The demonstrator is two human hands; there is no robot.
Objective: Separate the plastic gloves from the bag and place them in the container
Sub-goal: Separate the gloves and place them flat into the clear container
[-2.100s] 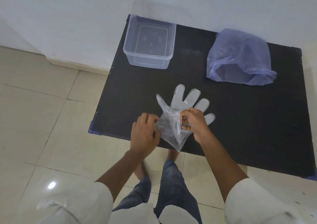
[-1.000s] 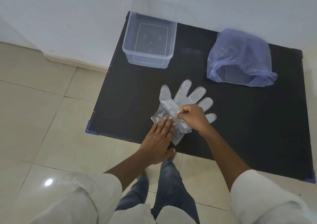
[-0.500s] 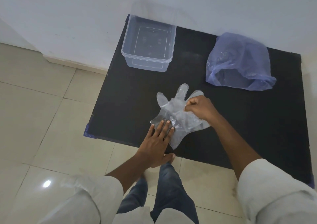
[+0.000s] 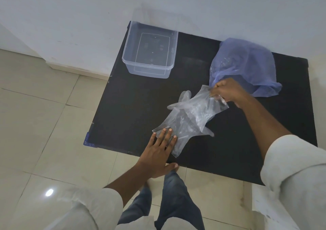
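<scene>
Your left hand (image 4: 158, 152) lies flat, fingers spread, pinning the clear plastic gloves (image 4: 187, 122) while your right hand (image 4: 227, 92) pinches one's cuff.

Clear gloves (image 4: 189, 118) stretched flat mid-table; blue bag (image 4: 247, 64) crumpled behind; clear container (image 4: 150, 69) upright, empty.

black tabletop (image 4: 238, 141) set against a white wall (image 4: 70, 9), blue tape on its near-left corner (image 4: 86, 140), beige tiled floor (image 4: 35, 115) with a light glare spot, white skirting along the wall base
</scene>
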